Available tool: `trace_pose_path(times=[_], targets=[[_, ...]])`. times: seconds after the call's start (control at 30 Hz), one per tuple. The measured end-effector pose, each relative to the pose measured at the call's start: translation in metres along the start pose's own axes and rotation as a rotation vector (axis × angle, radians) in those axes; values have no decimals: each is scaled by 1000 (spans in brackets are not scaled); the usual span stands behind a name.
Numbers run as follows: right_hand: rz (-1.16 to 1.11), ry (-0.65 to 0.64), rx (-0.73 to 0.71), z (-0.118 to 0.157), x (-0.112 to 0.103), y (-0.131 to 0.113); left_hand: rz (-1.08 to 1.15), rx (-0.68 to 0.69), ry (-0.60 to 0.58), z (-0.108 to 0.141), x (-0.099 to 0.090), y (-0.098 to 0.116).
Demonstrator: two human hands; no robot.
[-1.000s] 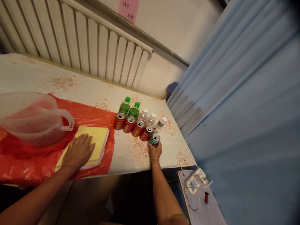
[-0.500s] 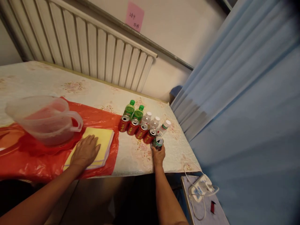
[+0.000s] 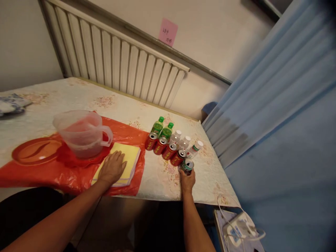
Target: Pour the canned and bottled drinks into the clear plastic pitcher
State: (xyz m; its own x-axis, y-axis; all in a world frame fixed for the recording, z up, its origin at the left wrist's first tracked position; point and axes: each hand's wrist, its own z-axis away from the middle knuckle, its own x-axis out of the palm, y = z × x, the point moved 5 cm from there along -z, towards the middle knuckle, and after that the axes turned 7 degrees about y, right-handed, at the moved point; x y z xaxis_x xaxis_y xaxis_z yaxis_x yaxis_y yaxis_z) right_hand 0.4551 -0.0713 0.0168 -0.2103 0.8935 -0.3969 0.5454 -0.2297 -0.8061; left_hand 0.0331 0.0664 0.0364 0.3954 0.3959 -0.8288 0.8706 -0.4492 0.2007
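Note:
My left hand point(image 3: 112, 168) lies flat, fingers spread, on a folded yellow cloth point(image 3: 132, 157). My right hand point(image 3: 188, 180) is wrapped round a green can point(image 3: 187, 166) at the near right end of a row of cans. Several red cans point(image 3: 169, 151) stand upright beside it, running up to the left. Behind them are two green-capped bottles point(image 3: 166, 131) and three clear bottles with white caps point(image 3: 184, 142). A translucent pitcher point(image 3: 85, 134) stands left of the cloth, its handle toward the cloth.
Red plastic sheeting point(image 3: 120, 129) lies under the pitcher and cloth. An orange-red round lid point(image 3: 36, 151) is at the left. A radiator point(image 3: 118, 59) lines the wall; a blue curtain point(image 3: 275, 115) hangs right. A power strip with cables point(image 3: 238, 229) sits lower right.
The view has shifted left, so the table's contents appear farther right and more of the round lid shows. Both hands keep their places on the cloth and the green can.

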Motion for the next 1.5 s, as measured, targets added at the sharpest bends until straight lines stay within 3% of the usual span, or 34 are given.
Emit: trace_pose_path(times=[0.5,1.5], targets=[[55,14,21,1,-5,-5,17,-31,17,1,-11,6],[103,-44,20,5,-4,0,-80,-30,-9,5,-13,7]])
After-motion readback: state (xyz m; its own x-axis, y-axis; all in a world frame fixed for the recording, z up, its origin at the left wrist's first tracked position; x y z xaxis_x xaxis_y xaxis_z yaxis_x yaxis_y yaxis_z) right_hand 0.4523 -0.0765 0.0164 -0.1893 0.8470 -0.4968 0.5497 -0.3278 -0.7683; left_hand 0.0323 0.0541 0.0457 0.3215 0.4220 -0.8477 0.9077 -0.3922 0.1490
